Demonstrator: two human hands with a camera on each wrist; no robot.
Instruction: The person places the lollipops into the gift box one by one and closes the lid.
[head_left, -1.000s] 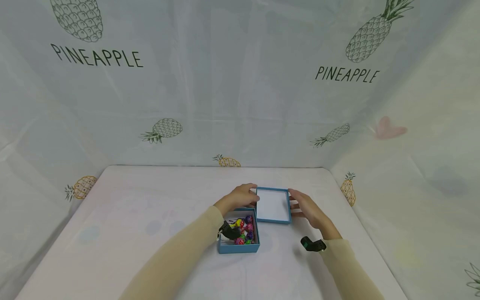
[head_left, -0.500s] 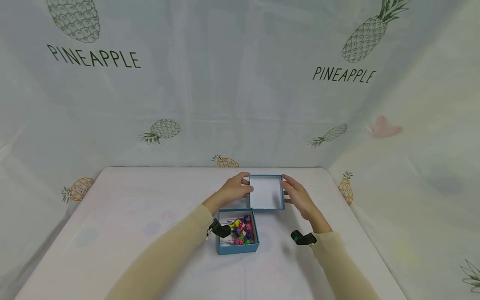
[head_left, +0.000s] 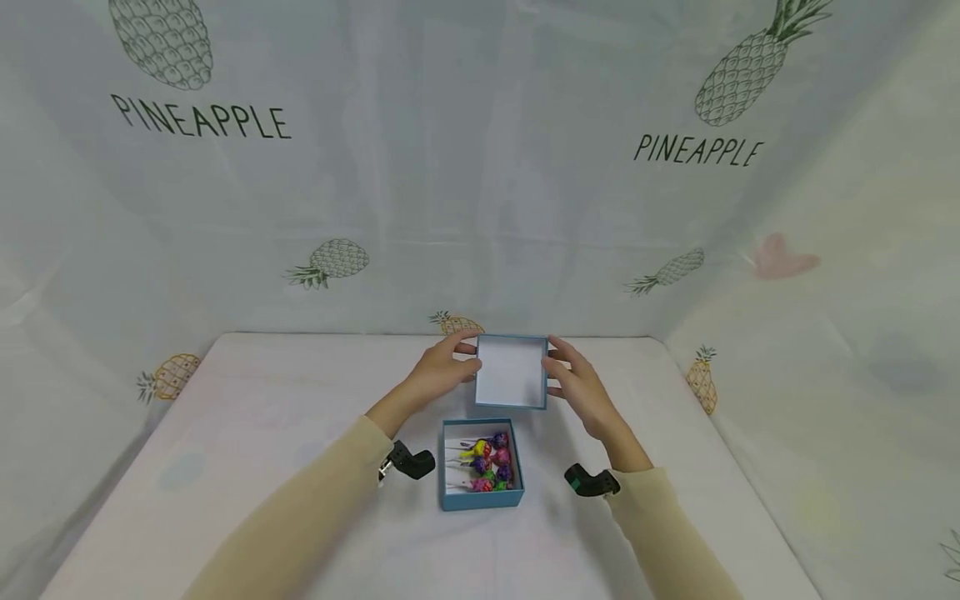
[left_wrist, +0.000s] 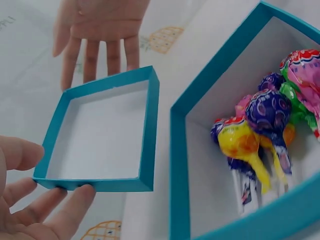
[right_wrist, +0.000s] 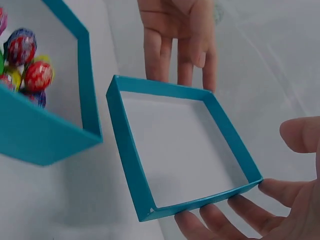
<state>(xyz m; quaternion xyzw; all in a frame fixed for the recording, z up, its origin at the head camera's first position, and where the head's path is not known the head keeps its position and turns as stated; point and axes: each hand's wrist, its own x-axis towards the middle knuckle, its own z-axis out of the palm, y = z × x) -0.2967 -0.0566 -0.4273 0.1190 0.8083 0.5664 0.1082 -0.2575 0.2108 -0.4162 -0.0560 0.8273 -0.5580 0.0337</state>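
Observation:
A shallow teal lid [head_left: 512, 371] with a white inside is carried between my two hands, raised and tilted above the far half of the table. My left hand [head_left: 442, 371] presses its left edge and my right hand [head_left: 573, 383] its right edge, fingers fairly straight. The left wrist view shows my left hand's fingertips [left_wrist: 75, 197] on the lid [left_wrist: 100, 135], with the right hand [left_wrist: 97, 25] opposite. In the right wrist view my right thumb [right_wrist: 300, 135] stands off the lid [right_wrist: 180, 145]. The open teal box [head_left: 480, 500] of wrapped lollipops [head_left: 487, 462] sits on the table nearer me.
A white cloth covers the table [head_left: 262, 417]. Pineapple-print fabric [head_left: 337, 208] walls in the back and both sides. A black wrist camera hangs under each forearm, left [head_left: 411, 461] and right [head_left: 592, 482], flanking the box.
The lid has left its place beside the box's far right corner. Both hands have carried it up, farther away and slightly left.

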